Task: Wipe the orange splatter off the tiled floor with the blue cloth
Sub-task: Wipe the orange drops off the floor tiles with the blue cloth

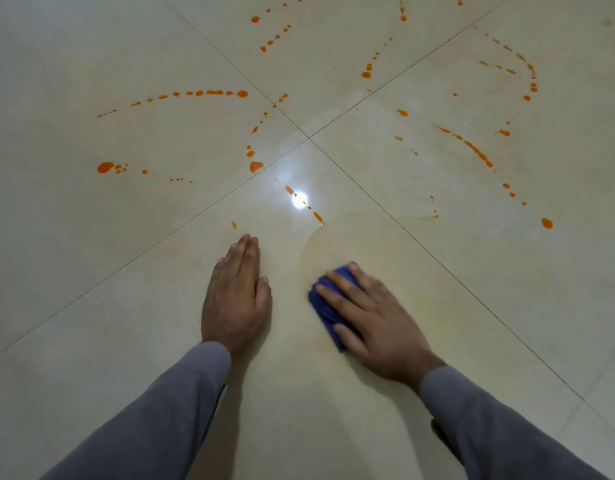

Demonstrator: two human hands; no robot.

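Orange splatter [242,93] runs in dotted arcs and drops across the pale tiled floor [91,271], mostly in the far half of the view. My right hand [372,317] presses flat on a folded blue cloth [322,306], fingers straight and spread over it. Ahead of the cloth lies a faint yellowish smear [351,237] on the tile. My left hand [235,292] rests flat on the bare floor to the left of the cloth, fingers together and straight. A short line of drops [318,216] lies just beyond the smear.
Dark grout lines cross at a joint [309,137] in the middle of the floor. A bright lamp reflection [299,199] glares on the near tile. Larger orange blobs sit at the left [105,167] and at the right [546,223].
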